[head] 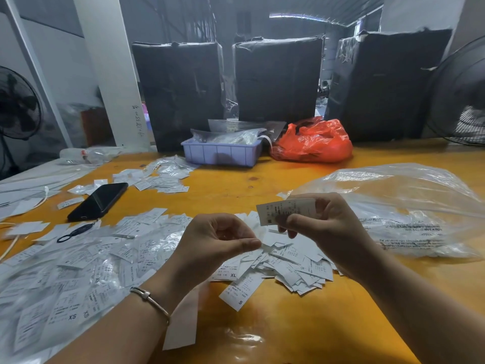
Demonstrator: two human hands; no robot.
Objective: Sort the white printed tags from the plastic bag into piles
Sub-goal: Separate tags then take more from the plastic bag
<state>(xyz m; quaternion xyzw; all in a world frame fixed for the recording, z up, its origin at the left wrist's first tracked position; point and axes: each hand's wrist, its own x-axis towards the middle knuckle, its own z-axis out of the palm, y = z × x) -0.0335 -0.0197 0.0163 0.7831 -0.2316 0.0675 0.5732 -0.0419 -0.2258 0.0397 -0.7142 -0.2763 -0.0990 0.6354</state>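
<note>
Mid-sort, well underway but plenty left

Far left: big spread of tags [65, 271] covering the table [301, 332] edge, many in clear sleeves, XS and S marks readable near the front, XL/M further back. Looks like a loose mass more than a tidy pile, can't tell if it counts as sorted. Phone [98, 200] lies on the table behind it, smaller tag pile [160, 177] beyond that

Centre: left hand [215, 245] hovers over the tags, fingers curled, thumb and forefinger pressed together at the tip; can't tell if a tag is pinched there. Below the hands an unsorted heap [291, 266] with mixed S and XL tags, one S tag [240, 291] lying apart at its front

Right hand [322, 227] grips a small stack [287, 210] of tags raised above the heap, M showing on the front one, thumb clamped on its face

Right: bag [399, 211] lies open and flat, looks near empty, so most tags are out

Judgement: emptying done, grading by size roughly half done; the centre heap needs splitting and the left mass likely needs tidying
</note>
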